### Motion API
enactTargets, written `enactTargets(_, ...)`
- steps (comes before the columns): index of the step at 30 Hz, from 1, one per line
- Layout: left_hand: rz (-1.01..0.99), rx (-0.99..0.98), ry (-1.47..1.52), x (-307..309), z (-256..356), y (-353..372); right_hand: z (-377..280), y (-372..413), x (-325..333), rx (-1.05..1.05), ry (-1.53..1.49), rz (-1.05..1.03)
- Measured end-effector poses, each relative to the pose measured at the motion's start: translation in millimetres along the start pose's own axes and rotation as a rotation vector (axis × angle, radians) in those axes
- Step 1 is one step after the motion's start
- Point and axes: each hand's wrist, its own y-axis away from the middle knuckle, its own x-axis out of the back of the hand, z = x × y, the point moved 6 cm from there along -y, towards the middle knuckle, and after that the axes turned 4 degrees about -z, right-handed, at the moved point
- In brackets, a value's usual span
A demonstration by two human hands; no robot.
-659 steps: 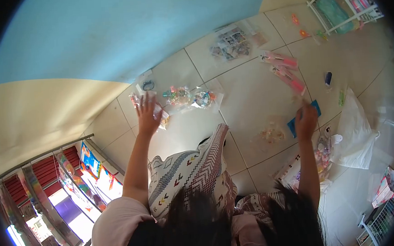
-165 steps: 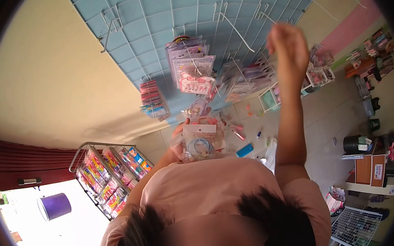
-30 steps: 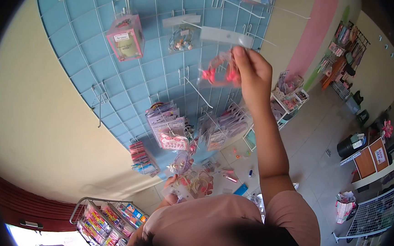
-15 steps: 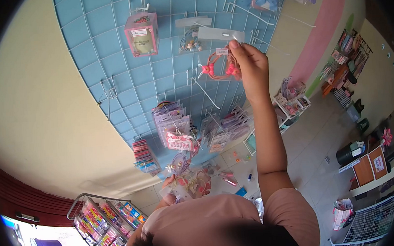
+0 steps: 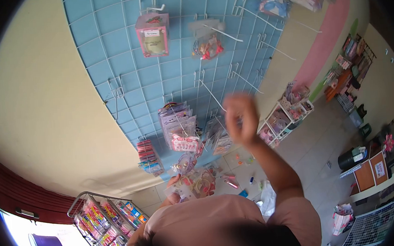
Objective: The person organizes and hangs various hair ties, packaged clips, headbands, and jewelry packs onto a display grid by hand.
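A packet with pink and red hair ties hangs on a hook in the upper middle of the white wire grid. Below and right of it is my right hand, blurred, its fingers curled, with nothing visible in it. Down at chest height my left hand grips several clear packets of hair ties. Purple carded packets hang just above my left hand. A pink box hangs to the left of the hair-tie packet.
Bare metal hooks stick out from the grid. A white shelf unit with accessories stands to the right. On the lower left is a rack of packets. Small items and a plastic bag lie on the tiled floor.
The packet with pink hair ties has left my right hand and now hangs on the upper hook. My right hand has moved down. My left hand still holds its packets.
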Motion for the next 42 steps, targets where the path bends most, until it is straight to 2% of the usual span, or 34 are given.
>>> enactTargets(1,-0.003,-0.002,0.000,-1,0,0,-24,29,-13,0.326,0.088,-0.327)
enactTargets(2,-0.005,0.001,0.005,-2,1,-2,-26,69,-29,0.232,0.010,-0.627)
enactTargets(3,-0.009,0.005,0.007,-3,0,-2,-39,85,-34,0.194,-0.022,-0.771)
enactTargets(4,-0.008,0.010,0.012,-3,-2,-2,-50,101,-39,0.146,-0.057,-0.912)
enactTargets(7,-0.012,0.030,0.016,-7,-4,-5,-53,147,-42,0.170,0.031,-0.992)
enactTargets(8,-0.015,0.035,0.014,-9,-5,-7,-55,152,-43,0.259,0.141,-0.836)
enactTargets(11,-0.025,0.055,0.013,-16,-6,-9,-49,150,-30,0.214,0.104,-0.769)
enactTargets(14,-0.028,0.071,0.018,-21,-7,-9,-41,131,-16,0.071,-0.080,-0.680)
enactTargets(17,-0.032,0.078,0.015,-21,-5,-9,-26,103,1,-0.185,-0.208,-0.577)
enactTargets(19,-0.039,0.090,0.015,-25,-4,-7,-10,72,21,-0.267,-0.169,-0.243)
enactTargets(21,-0.044,0.110,0.028,-31,-4,-4,-4,29,34,-0.628,-0.530,0.145)
enactTargets(23,-0.054,0.130,0.042,-37,-5,0,-1,-11,44,-0.549,-0.544,0.276)
enactTargets(26,-0.061,0.133,0.036,-37,-2,-1,9,-37,40,-0.463,-0.543,0.331)
enactTargets(30,-0.027,0.089,0.011,-30,-1,3,8,-50,25,-0.559,-0.556,0.293)
enactTargets(33,-0.028,0.067,0.007,-22,3,4,16,-48,22,-0.577,-0.600,0.273)
enactTargets(39,-0.034,0.044,-0.005,-16,8,8,21,-41,20,-0.591,-0.647,0.363)
enactTargets(42,-0.046,0.054,-0.008,-17,7,8,21,-43,18,-0.591,-0.643,0.321)
